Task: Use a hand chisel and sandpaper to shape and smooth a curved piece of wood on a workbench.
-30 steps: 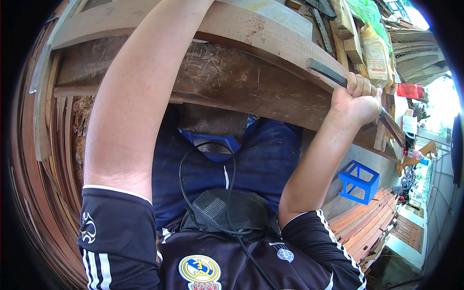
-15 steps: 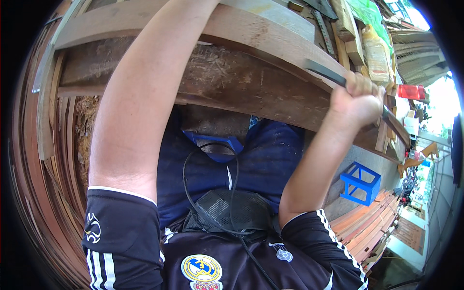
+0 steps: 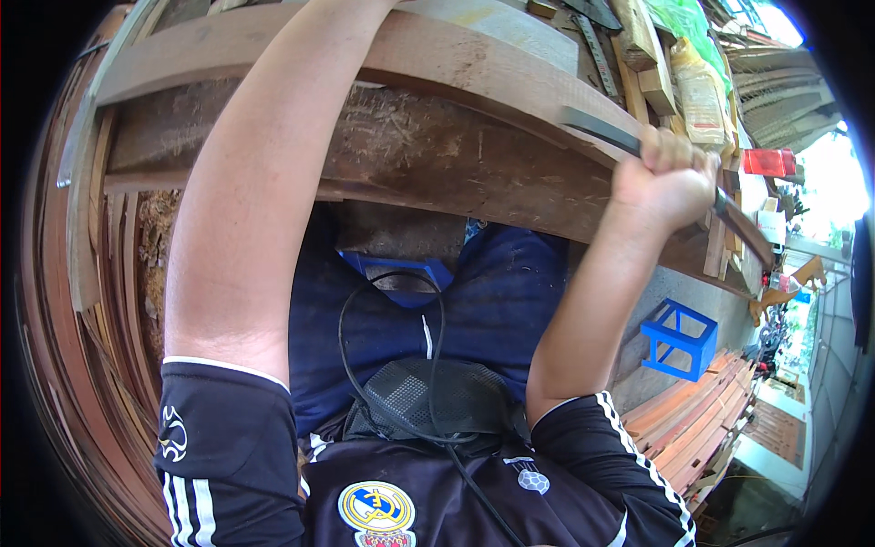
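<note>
1. Head view, right hand (image 3: 667, 178): fingers wrapped closed around a flat dark bar (image 3: 597, 129), no gap visible; slight blur on the knuckles.
2. Bar position: slants down from upper left to lower right through the fist. Its left end overlaps the lower edge of a pale wooden beam (image 3: 483, 68); contact cannot be confirmed.
3. Left hand: beyond the upper rim. Finger opening and hold: cannot tell. Left forearm (image 3: 264, 182) crosses in front of the beam and a dark board (image 3: 419, 150).
4. Step in hand (judgement): bar appears in use on the beam's edge, much like a file or scraper.
5. Next move (judgement): calls for an unchanged firm grip, even bar angle and a steady beam.
</note>
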### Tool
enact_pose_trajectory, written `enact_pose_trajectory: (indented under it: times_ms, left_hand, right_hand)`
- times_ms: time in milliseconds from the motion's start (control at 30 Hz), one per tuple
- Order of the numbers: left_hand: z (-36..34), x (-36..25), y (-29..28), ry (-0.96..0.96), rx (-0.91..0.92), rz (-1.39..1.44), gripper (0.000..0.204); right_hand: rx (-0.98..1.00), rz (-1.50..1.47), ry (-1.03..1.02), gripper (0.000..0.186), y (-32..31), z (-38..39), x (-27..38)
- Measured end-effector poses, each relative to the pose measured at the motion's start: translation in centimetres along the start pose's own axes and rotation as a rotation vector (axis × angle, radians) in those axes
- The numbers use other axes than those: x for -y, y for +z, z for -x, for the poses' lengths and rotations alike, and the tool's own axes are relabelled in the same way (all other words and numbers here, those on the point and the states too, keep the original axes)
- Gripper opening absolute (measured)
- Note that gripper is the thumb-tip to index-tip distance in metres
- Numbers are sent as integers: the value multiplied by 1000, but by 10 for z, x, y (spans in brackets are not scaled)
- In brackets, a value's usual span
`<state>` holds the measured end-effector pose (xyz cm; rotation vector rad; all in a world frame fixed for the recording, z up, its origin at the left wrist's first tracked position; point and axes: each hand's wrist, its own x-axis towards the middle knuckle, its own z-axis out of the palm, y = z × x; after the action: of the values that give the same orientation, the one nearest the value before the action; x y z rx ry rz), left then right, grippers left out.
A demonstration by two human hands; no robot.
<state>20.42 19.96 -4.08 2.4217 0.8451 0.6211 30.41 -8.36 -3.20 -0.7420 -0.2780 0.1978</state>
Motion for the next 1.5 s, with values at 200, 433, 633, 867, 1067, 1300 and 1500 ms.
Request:
enact_pose_trajectory:
  times_ms: [200,433,633,867,1067,1300,1500]
  left_hand:
    - [5,-8,-1,-48,-9,-2,38]
    - [12,-6,-4,-133,-18,80,39]
    - [7,-13,-7,-91,16,22,37]
    - [6,-8,3,8,32,193,34]
    - [22,0,-20,75,-131,37,30]
    - [46,68,-47,67,-6,-384,47]
    - [57,43,-46,-80,29,-284,57]
  right_hand:
    - [-24,-14,57,50,26,17,-23]
    - [55,-19,112,47,70,36,-52]
    - [-32,-55,60,50,-2,-11,2]
    - [-48,-18,72,50,50,37,-42]
    - [18,-77,127,46,52,38,-44]
    - [52,-120,129,44,38,8,-41]
    - [37,-123,187,44,34,-14,-42]
